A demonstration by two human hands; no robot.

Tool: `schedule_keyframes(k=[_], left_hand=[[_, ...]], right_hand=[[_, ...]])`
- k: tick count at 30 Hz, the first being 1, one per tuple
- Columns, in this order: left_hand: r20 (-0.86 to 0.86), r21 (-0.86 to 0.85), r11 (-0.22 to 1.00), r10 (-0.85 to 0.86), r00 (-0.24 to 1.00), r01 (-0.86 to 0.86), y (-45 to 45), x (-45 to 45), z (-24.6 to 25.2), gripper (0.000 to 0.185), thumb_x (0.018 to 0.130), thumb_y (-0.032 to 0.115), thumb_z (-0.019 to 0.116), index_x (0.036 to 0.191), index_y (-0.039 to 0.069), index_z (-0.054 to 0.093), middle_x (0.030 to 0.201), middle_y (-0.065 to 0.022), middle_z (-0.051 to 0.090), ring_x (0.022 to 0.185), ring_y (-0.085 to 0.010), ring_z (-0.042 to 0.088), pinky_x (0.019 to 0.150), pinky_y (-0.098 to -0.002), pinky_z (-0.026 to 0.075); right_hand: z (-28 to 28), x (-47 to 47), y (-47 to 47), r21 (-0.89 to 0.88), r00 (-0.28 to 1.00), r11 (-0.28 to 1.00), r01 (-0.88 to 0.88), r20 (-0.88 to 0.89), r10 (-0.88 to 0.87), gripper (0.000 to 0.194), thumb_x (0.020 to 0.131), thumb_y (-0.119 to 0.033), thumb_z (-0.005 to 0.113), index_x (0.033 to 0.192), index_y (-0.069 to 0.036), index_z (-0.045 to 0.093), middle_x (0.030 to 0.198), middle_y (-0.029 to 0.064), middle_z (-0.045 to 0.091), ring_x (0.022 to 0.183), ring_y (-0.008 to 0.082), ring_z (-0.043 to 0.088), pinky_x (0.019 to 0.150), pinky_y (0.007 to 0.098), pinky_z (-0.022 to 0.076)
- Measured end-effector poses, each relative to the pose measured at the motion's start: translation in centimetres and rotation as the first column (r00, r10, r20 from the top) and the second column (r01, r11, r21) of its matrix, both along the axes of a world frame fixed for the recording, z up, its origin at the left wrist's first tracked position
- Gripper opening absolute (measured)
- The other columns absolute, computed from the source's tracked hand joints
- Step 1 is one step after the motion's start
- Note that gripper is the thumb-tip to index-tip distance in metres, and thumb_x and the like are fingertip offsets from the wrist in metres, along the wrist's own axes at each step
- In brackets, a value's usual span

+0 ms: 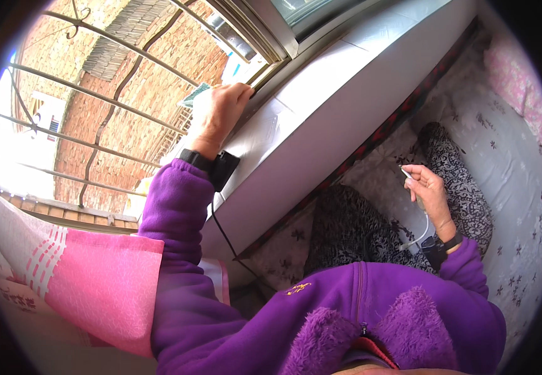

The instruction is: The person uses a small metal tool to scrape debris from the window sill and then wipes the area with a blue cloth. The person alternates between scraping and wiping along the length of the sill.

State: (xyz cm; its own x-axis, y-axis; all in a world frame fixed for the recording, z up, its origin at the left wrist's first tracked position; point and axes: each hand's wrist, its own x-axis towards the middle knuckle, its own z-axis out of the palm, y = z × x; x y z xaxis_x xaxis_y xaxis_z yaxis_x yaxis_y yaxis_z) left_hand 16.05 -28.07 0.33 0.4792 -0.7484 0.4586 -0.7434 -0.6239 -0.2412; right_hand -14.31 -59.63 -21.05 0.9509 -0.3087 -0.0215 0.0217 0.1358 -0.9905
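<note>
Up at the open window, my left hand [218, 111] has its fingers curled around a green cloth or scouring pad [194, 95], part of which sticks out beyond them towards the window bars. A black strap with a black box [224, 171] is on that wrist, and a black cable hangs from it. Over my patterned trousers, my right hand [426, 186] pinches a small white object with a pointed tip [406, 172], perhaps a plug. A short white cable [422, 238] hangs below that palm and ends in a connector. Another black strap and device sit on the right wrist.
Metal window bars [125, 99] stand before a brick wall outside. A white tiled sill [294, 104] runs diagonally beside the left arm. The pink curtain [111, 281] hangs at the lower left. A flowered sheet [510, 225] lies under my legs, with pink floral fabric [517, 89] at the upper right.
</note>
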Motion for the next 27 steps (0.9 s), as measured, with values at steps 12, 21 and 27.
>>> schedule_keyframes(k=[12,21,27], left_hand=[[-0.137,-0.163,0.871,0.446,0.885,-0.464,0.0,5.8,1.9,0.034,0.087,0.037,0.068,0.107,0.01,0.07,0.09,-0.0146,0.072,0.086,-0.0337,0.069,0.08,-0.0428,0.053],[-0.406,-0.083,0.915,0.33,0.852,-0.394,4.9,4.0,2.8,0.024,0.085,0.027,0.07,0.096,0.006,0.073,0.084,-0.0127,0.073,0.076,-0.0286,0.069,0.076,-0.0376,0.054],[-0.655,-0.069,0.997,-0.026,0.755,-0.026,6.3,2.0,2.8,0.037,0.08,0.011,0.071,0.116,0.014,0.072,0.103,-0.0084,0.065,0.097,-0.0231,0.064,0.089,-0.0327,0.05]], right_hand=[[-0.5,-0.3,0.0,-0.039,0.998,0.998,-0.047,-0.034,0.046,0.03,0.09,-0.002,0.062,0.12,0.003,0.063,0.084,0.0023,0.064,0.061,0.0054,0.053,0.056,0.0192,0.0444],[-0.9,-0.4,0.2,-0.05,0.997,0.997,-0.058,-0.054,0.055,0.029,0.09,-0.001,0.06,0.119,0.001,0.065,0.082,-0.0002,0.063,0.059,0.0044,0.052,0.055,0.0192,0.0437],[-1.0,-0.4,0.4,-0.027,0.997,0.998,-0.06,-0.055,0.059,0.03,0.09,-0.001,0.06,0.12,0.001,0.064,0.082,-0.0002,0.063,0.06,0.0044,0.052,0.055,0.0192,0.0433]])
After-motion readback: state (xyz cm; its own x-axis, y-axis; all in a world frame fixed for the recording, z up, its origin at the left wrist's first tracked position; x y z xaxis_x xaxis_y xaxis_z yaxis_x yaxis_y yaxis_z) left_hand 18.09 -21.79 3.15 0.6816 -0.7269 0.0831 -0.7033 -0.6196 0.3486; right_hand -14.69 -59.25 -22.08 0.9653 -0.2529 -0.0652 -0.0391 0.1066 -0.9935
